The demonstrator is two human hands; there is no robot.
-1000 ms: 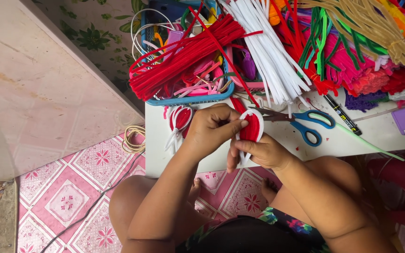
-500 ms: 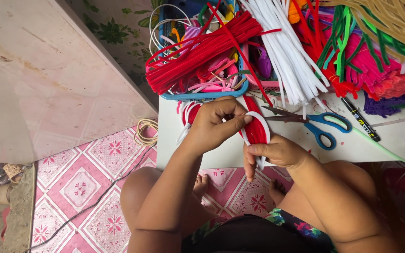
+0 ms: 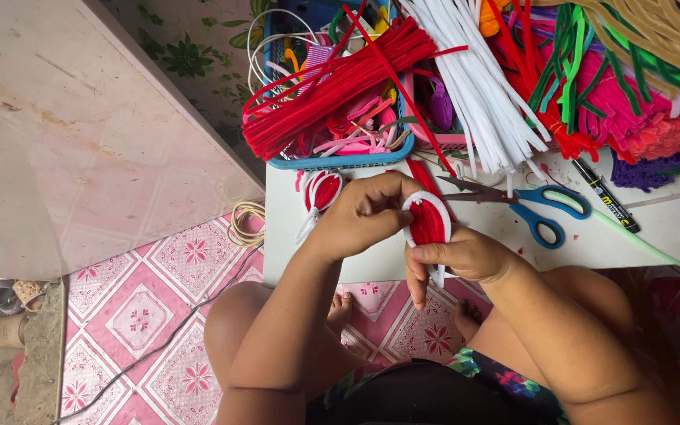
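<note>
Compared with a moment before, your left hand [image 3: 364,216] and right hand [image 3: 462,256] now pinch closer on the red-and-white pipe-cleaner piece [image 3: 426,220], holding it above the white table [image 3: 631,244], near the blue scissors [image 3: 541,208], so the shaping continues.

- Blue-handled scissors [image 3: 541,211] lie on the white table [image 3: 639,244], blades pointing left.
- A black marker [image 3: 606,197] lies just right of the scissors.
- A blue basket [image 3: 340,161] holds a sheaf of red pipe cleaners [image 3: 332,94].
- White pipe cleaners [image 3: 474,86] fan out beside pink ones [image 3: 615,110] and green ones [image 3: 572,63].
- A finished red-and-white piece [image 3: 320,191] lies below the basket.
- A coil of pale cord [image 3: 245,224] rests on the pink patterned floor tiles [image 3: 131,315].
- A black cable [image 3: 159,346] crosses the tiles.
</note>
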